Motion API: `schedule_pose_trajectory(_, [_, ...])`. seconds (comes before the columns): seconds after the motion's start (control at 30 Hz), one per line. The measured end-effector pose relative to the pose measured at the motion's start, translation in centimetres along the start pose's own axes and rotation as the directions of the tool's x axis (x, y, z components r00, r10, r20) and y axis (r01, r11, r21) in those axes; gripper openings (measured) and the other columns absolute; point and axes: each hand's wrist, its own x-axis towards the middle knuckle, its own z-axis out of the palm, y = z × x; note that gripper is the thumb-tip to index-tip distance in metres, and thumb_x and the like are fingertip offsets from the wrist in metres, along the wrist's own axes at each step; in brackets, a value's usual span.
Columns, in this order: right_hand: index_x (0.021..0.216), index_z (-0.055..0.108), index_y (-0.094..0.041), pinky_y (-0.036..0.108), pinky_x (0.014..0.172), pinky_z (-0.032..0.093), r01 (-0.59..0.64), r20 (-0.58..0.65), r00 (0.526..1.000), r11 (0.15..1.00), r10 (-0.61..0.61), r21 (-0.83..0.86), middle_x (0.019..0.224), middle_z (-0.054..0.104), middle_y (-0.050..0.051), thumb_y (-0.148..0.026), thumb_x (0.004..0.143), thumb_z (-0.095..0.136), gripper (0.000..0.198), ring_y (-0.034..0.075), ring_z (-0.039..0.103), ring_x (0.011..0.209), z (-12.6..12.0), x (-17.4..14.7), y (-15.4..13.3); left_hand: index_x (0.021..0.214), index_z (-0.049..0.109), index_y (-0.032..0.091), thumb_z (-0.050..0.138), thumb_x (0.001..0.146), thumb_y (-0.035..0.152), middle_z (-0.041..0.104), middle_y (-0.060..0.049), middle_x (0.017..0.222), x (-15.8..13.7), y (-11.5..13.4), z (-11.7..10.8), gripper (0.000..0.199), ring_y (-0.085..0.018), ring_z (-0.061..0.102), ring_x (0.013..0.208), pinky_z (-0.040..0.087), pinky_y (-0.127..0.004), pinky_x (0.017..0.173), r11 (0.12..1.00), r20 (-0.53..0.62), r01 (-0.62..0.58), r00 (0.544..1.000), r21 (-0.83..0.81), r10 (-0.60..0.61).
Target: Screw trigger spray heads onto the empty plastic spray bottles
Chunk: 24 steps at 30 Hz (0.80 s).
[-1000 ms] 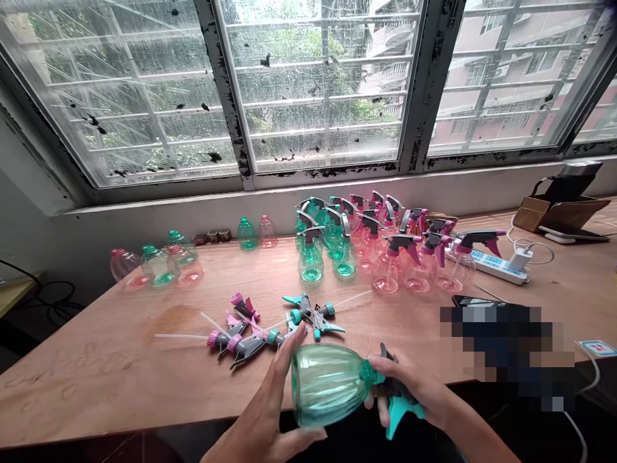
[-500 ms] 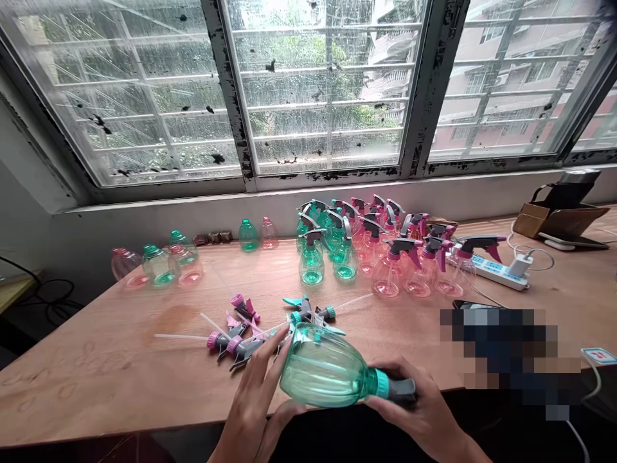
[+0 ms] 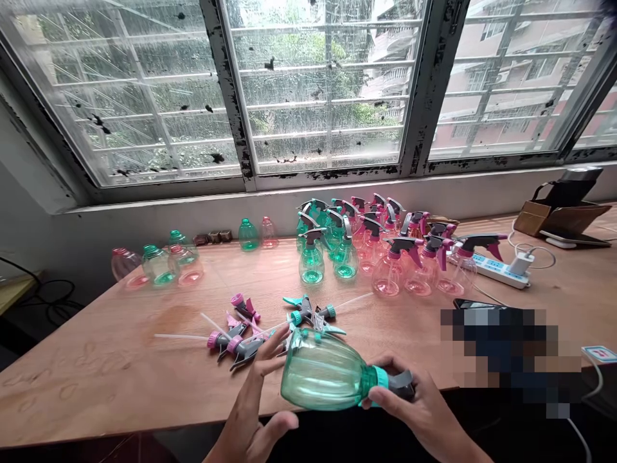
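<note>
A green spray bottle (image 3: 325, 376) lies on its side in the air at the table's front edge, its base to the left. Fingers of my right hand (image 3: 409, 402) are wrapped round its turquoise collar and dark grey spray head. Beside the base is my left hand (image 3: 258, 399), fingers spread and thumb away from the bottle; whether a fingertip touches the base I cannot tell. Behind the bottle lie loose turquoise spray heads (image 3: 306, 312), partly hidden by it. Pink and grey spray heads (image 3: 238, 341) with white tubes lie to the left.
Green spray bottles (image 3: 312, 260) and pink spray bottles (image 3: 388, 273) stand grouped at the back. Headless bottles (image 3: 159, 267) are at the back left. At the right are a power strip (image 3: 499, 270), a cardboard box (image 3: 549, 215) and a blurred-out patch. A window runs behind.
My left hand has loosened from the bottle's base, its thumb dropping away and fingers spreading. My right thumb has moved up onto the collar, and the spray head has turned a little.
</note>
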Motion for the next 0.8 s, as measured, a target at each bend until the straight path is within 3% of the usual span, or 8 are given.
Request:
schedule_pose_trajectory(0.1, [0.091,0.067,-0.017,0.031,0.067,0.055,-0.049,0.059,0.997,0.997,0.046,0.054,0.075,0.078,0.007,-0.049,0.084,0.078,0.035,0.022,0.072,0.069,-0.1,0.1,0.3,0.149,0.035,0.038,0.066,0.085,0.063,0.023,-0.006,0.169,-0.2,-0.4,0.2,0.075,-0.035,0.022,0.155,0.023,-0.051,0.125,0.988,0.08,0.122,0.99,-0.094,-0.115])
schedule_pose_trajectory(0.2, [0.089,0.062,-0.016,0.033,0.061,0.056,-0.176,0.151,0.977,0.968,0.15,0.177,0.07,0.077,0.007,-0.054,0.085,0.075,0.039,0.022,0.073,0.059,-0.1,0.3,0.6,0.158,0.013,0.043,0.076,0.081,0.055,0.021,-0.004,0.17,-0.3,-0.7,0.3,0.1,-0.035,0.02,0.155,0.021,-0.05,0.126,0.981,0.213,0.146,0.97,-0.125,-0.117])
schedule_pose_trajectory(0.3, [0.092,0.063,-0.016,0.032,0.065,0.055,-0.163,0.137,0.98,0.981,0.147,0.11,0.071,0.075,0.005,-0.052,0.086,0.074,0.038,0.021,0.072,0.064,-0.1,0.4,0.7,0.158,0.024,0.039,0.074,0.083,0.056,0.033,-0.006,0.165,0.0,-0.9,0.4,0.091,-0.038,0.028,0.152,0.031,-0.047,0.122,0.958,0.22,0.243,0.953,-0.154,-0.207])
schedule_pose_trajectory(0.4, [0.103,0.066,-0.017,0.027,0.065,0.052,-0.042,0.11,0.992,0.988,0.058,-0.147,0.076,0.072,0.002,-0.046,0.087,0.075,0.034,0.018,0.067,0.069,-0.4,0.3,0.7,0.152,0.039,0.03,0.06,0.088,0.066,0.044,-0.01,0.158,0.7,-0.8,0.7,0.076,-0.038,0.041,0.144,0.041,-0.044,0.116,0.887,0.179,0.404,0.912,-0.224,-0.37])
schedule_pose_trajectory(0.53, [0.111,0.065,-0.021,0.027,0.066,0.05,0.153,0.152,0.984,0.895,-0.097,-0.418,0.085,0.071,0.002,-0.034,0.088,0.073,0.028,0.017,0.064,0.071,-0.7,0.3,0.8,0.142,0.053,0.025,0.05,0.093,0.065,0.057,-0.009,0.146,1.4,-0.3,0.8,0.063,-0.036,0.049,0.137,0.04,-0.044,0.115,0.845,0.128,0.499,0.866,-0.194,-0.483])
schedule_pose_trajectory(0.67, [0.108,0.064,-0.022,0.028,0.074,0.051,0.249,0.193,0.965,0.854,-0.178,-0.456,0.094,0.07,0.003,-0.025,0.09,0.067,0.019,0.018,0.063,0.08,-0.6,0.4,0.7,0.141,0.055,0.025,0.049,0.094,0.065,0.059,-0.008,0.144,1.4,-0.3,0.7,0.062,-0.037,0.048,0.137,0.039,-0.044,0.116,0.832,0.114,0.518,0.856,-0.2,-0.505])
schedule_pose_trajectory(0.8, [0.105,0.065,-0.02,0.029,0.071,0.053,0.104,0.161,0.986,0.933,-0.051,-0.345,0.09,0.068,0.002,-0.031,0.087,0.073,0.023,0.019,0.063,0.078,-0.6,0.3,0.3,0.154,0.037,0.027,0.062,0.088,0.064,0.045,-0.011,0.157,0.8,-1.2,0.7,0.08,-0.038,0.04,0.145,0.036,-0.047,0.119,0.831,0.195,0.457,0.889,-0.317,-0.414])
